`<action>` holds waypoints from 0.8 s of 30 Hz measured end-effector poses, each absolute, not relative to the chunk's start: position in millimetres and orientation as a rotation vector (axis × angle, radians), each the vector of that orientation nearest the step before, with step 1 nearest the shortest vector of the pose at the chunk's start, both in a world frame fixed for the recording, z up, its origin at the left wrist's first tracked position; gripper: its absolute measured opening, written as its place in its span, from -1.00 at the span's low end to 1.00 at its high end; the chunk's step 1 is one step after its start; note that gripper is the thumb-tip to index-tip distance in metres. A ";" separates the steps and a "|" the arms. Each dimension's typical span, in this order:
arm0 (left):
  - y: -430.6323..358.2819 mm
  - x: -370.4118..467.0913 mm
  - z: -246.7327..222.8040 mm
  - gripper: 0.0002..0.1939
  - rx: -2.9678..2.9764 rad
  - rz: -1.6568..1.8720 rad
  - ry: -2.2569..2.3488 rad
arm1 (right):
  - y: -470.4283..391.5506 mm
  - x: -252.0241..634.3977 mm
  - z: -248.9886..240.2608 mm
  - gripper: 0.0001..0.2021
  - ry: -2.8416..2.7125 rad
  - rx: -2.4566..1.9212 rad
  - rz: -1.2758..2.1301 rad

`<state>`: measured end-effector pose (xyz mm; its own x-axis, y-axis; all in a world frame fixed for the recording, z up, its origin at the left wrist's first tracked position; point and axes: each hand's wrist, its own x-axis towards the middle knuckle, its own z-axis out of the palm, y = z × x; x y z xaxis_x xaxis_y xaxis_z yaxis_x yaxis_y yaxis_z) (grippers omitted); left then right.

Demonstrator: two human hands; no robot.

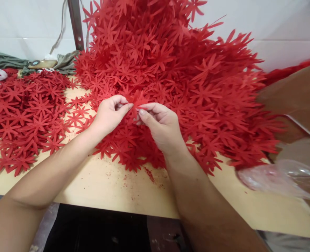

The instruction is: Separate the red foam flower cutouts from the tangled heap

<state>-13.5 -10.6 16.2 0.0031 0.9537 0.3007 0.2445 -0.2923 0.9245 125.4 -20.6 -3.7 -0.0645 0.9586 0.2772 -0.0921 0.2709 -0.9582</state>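
Between my two hands is a red flower-shaped fabric cutout (138, 99) with narrow petals, held in front of a big pile. My left hand (112, 111) pinches its left side between thumb and forefinger. On the other side, my right hand (161, 122) pinches a petal near the middle, its other fingers curled beneath. Behind both hands rises a large heap of red petal flowers (155, 63), the same colour as the held one. To the left lies a flatter pile of loose red flower cutouts (26, 112). Whether the held piece has a stem is hidden.
The pale wooden table (97, 185) has red crumbs scattered near its front edge. A clear plastic bag (273, 178) and a cardboard box (294, 94) stand at the right. Green cloth (8, 59) lies at the back left, beside a metal post (76, 24) against the tiled wall.
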 end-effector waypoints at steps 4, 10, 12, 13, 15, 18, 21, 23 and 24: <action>-10.5 -13.7 18.5 -0.78 1.522 1.367 1.258 | -18.3 126.6 -4.4 -0.85 -1.249 -0.893 1.092; -11.2 -13.2 18.6 -0.78 1.514 1.324 1.220 | -15.3 127.9 -7.6 -0.88 -1.233 -0.938 1.014; -10.2 -13.9 17.9 -0.81 1.511 1.298 1.217 | -13.9 129.7 -8.1 -0.89 -1.236 -0.944 0.991; -9.3 -14.5 17.4 -0.83 1.496 1.299 1.224 | -12.8 131.3 -8.1 -0.88 -1.233 -0.946 0.977; -7.7 -16.0 15.8 -0.85 1.453 1.323 1.244 | -10.1 135.3 -7.8 -0.86 -1.200 -0.951 0.955; -8.3 -15.7 12.8 -0.87 1.418 1.315 1.276 | -6.4 139.8 -6.7 -0.89 -1.051 -0.966 0.966; -11.0 -7.6 7.8 -0.89 1.477 1.246 1.291 | -6.7 137.8 -6.3 -0.89 -0.937 -0.962 1.037; -9.6 1.9 3.3 -0.88 1.562 1.260 1.264 | -8.8 134.8 -7.5 -0.91 -0.949 -0.919 1.059; -7.2 6.8 1.3 -0.86 1.610 1.272 1.254 | -9.7 134.0 -8.5 -0.91 -0.972 -0.904 1.028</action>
<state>6.8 -7.2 1.3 0.0395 0.9631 0.2662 0.2523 -0.2674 0.9300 134.0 -9.7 -8.5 0.2127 0.9542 0.2104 -0.2636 0.2634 -0.9280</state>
